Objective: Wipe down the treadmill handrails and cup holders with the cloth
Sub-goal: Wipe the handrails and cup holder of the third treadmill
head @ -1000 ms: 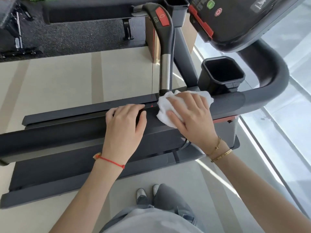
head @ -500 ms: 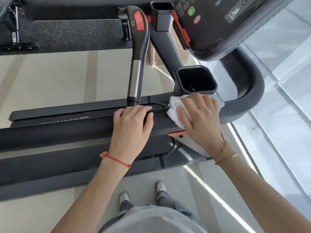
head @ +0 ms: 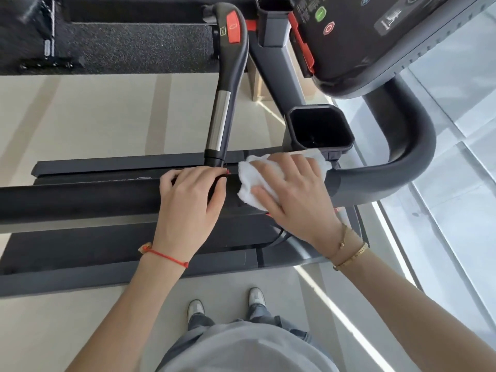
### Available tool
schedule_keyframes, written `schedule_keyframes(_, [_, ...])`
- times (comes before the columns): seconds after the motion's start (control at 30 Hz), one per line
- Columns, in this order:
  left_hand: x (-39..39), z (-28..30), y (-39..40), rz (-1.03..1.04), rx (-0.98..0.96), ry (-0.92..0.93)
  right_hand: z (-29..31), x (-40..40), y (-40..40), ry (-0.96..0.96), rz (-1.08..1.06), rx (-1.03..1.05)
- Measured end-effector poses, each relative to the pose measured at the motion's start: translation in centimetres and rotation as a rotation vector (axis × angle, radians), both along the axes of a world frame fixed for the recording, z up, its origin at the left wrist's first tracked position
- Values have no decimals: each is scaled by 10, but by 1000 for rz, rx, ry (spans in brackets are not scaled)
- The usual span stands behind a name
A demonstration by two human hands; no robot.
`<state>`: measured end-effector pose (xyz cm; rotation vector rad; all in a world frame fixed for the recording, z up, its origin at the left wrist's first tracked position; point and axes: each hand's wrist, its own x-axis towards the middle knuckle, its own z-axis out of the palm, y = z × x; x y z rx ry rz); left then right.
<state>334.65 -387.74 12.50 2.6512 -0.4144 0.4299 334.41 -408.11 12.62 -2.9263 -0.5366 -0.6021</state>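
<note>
While the right hand (head: 292,194) presses the white cloth (head: 251,181) flat on the dark handrail (head: 80,201), grip spread wide with palm and fingers on top of the cloth, the left hand (head: 188,200) rests on the same rail just beside it, fingers curled loosely over the far edge and holding nothing. Only one view, the head cam. Cloth sits at the spot where the straight rail meets the grey curved end (head: 397,167), directly below the near cup holder (head: 319,130) and nearly touching its base. Versus a second ago the cloth hand has slid right along the rail, from by the foot of the upright handle bar (head: 224,103) toward the cup holder, and the view has tilted so the console (head: 375,36) shows more. Left hand has barely shifted on the rail. Judgement: this stretch of rail is being wiped now, the stroke heading to the curved section. Cup holders look untouched so far, both the near one and the far cup holder (head: 273,20), so the task reads as partway at most. Likely next is either the curve or lifting the cloth into the near cup holder.
</note>
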Motion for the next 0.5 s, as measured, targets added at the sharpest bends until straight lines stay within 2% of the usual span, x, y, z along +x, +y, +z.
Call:
schedule_keyframes(0.17, [4, 0, 38, 41, 13, -8, 1, 6, 57, 45, 37, -14])
schedule_keyframes(0.27, [9, -1, 66, 61, 1, 1, 3, 3, 53, 29, 48, 5])
schedule_keyframes(0.4, [13, -2, 96, 59, -7, -8, 4, -2, 35, -35, -150, 44])
schedule_keyframes(0.5, [13, -3, 114, 36, 3, -13, 1, 2, 73, -37, -196, 40])
